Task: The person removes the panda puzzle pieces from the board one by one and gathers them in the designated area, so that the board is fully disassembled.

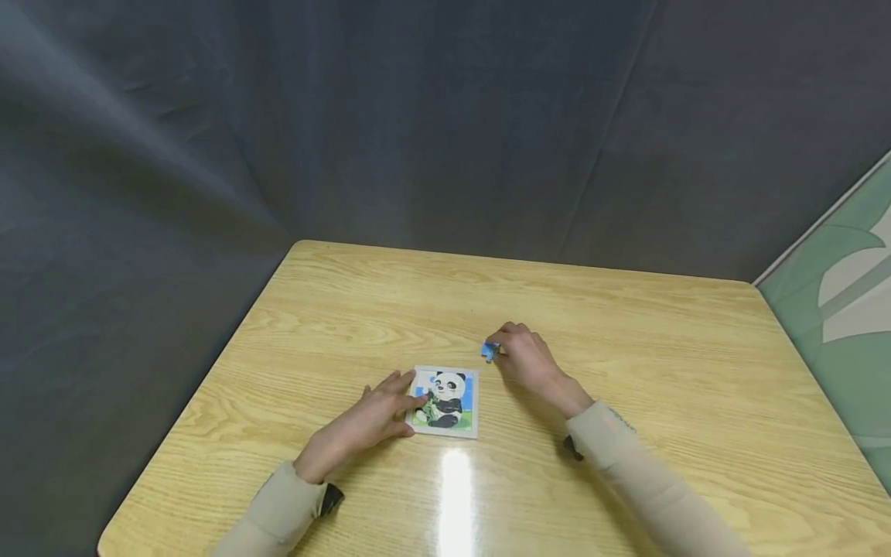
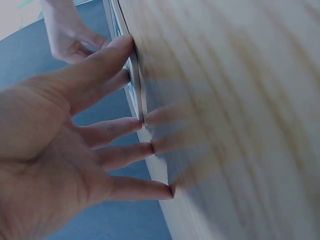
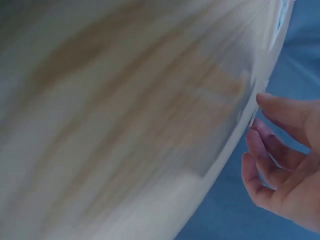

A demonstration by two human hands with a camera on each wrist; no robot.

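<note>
A square panda jigsaw puzzle (image 1: 448, 402) in a pale frame lies on the table; a whitish patch shows at its upper left. My left hand (image 1: 369, 416) rests on it from the left, one finger over the picture, thumb and another finger at the frame's edge. The left wrist view shows this hand's (image 2: 75, 140) fingers extended, some fingertips on the tabletop. Right of the puzzle's top corner, my right hand (image 1: 532, 365) pinches a small blue puzzle piece (image 1: 489, 350). In the right wrist view the piece (image 3: 253, 118) appears edge-on between thumb and finger.
The wooden table (image 1: 334, 309) has rounded corners. Behind it and at the left hangs a dark curtain (image 1: 445, 139). A green and white patterned panel (image 1: 849, 309) stands along the right edge. Bright glare lies on the tabletop below the puzzle.
</note>
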